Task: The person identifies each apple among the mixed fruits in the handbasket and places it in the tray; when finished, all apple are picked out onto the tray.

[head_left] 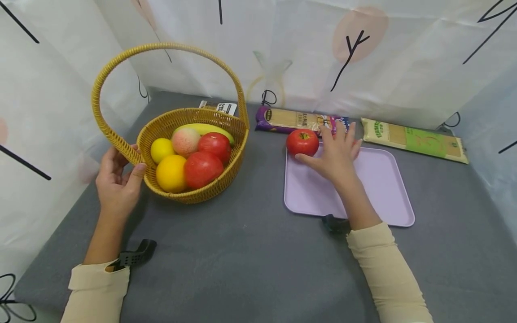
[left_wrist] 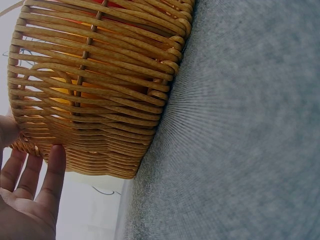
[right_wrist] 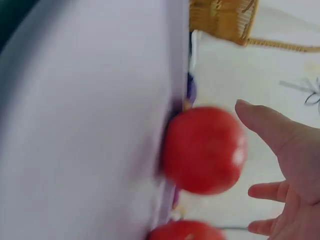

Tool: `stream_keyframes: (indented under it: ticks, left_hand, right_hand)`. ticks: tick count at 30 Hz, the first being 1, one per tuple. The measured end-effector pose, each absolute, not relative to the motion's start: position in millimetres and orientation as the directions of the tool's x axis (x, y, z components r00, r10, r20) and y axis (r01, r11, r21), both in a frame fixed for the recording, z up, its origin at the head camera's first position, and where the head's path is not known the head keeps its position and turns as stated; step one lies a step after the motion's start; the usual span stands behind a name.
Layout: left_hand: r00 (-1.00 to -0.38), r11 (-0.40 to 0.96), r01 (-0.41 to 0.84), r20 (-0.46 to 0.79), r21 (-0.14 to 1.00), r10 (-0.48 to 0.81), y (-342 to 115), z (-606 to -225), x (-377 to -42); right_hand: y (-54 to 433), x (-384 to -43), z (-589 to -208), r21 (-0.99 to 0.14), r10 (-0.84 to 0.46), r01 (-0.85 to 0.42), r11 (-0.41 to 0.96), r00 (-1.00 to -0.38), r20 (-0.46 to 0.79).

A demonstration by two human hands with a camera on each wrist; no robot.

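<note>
On the left, the left hand (head_left: 119,181) holds the rim of the yellow wicker basket (head_left: 210,194) at the foot of its tall handle. Thumb and fingers lie on either side of the weave; in the left wrist view, fingertips touch the basket wall (left_wrist: 100,100). Inside are a banana (head_left: 208,129), a peach (head_left: 186,141), a lemon (head_left: 161,150), an orange (head_left: 171,174) and two red fruits (head_left: 203,170). With fingers spread, the right hand (head_left: 337,154) hovers over the lilac tray (head_left: 379,179), beside a red apple (head_left: 302,142). A second red fruit (right_wrist: 187,231) is mostly hidden behind that hand in the head view.
Behind the tray lie a purple noodle pack (head_left: 286,119) and a green-and-cream pack (head_left: 416,139). Another small pack (head_left: 218,106) is partly covered by the basket. A patterned curtain (head_left: 299,54) borders the grey table (head_left: 234,260) at the back and sides.
</note>
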State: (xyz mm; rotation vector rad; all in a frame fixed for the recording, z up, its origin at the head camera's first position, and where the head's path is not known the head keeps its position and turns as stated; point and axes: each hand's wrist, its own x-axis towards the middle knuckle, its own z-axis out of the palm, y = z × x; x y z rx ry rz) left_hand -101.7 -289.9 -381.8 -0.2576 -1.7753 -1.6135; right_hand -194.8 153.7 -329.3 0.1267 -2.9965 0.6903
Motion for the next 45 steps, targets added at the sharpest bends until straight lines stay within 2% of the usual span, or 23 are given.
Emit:
stream_keyframes:
  ticks: [10, 15, 23, 26, 31, 38, 45]
  left_hand:
    - [-0.718, 0.160, 0.605, 0.621, 0.780, -0.313, -291.0, -380.2, -103.2]
    - [-0.713, 0.183, 0.607, 0.632, 0.773, -0.302, -290.4, -381.4, -102.3]
    - [-0.713, 0.226, 0.593, 0.635, 0.773, -0.297, -289.7, -381.9, -101.7]
    - [-0.716, 0.211, 0.595, 0.631, 0.775, -0.298, -290.0, -382.3, -102.2]
    - [-0.718, 0.204, 0.593, 0.626, 0.779, -0.304, -290.5, -381.7, -101.6]
    - [-0.722, 0.173, 0.603, 0.625, 0.779, -0.298, -290.0, -379.0, -101.6]
    - [-0.725, 0.207, 0.584, 0.619, 0.785, -0.302, -289.8, -380.2, -102.1]
  right_hand:
    - [100.5, -177.2, -311.4, -0.459, -0.306, -0.360, 0.813, -0.933, 0.189]
    - [66.5, -168.2, -310.5, -0.436, -0.469, -0.529, 0.729, -0.849, 0.245]
    - [7.0, -152.3, -312.4, -0.337, -0.651, -0.682, 0.649, -0.727, 0.217]
    - [-10.2, -149.8, -314.5, -0.301, -0.673, -0.697, 0.651, -0.713, 0.197]
    - [-24.9, -147.7, -315.3, -0.326, -0.659, -0.676, 0.661, -0.731, 0.179]
    - [-30.6, -144.1, -314.8, -0.438, -0.628, -0.677, 0.591, -0.727, 0.278]
    - [-37.9, -151.2, -320.5, -0.548, -0.610, -0.716, 0.433, -0.680, 0.407]
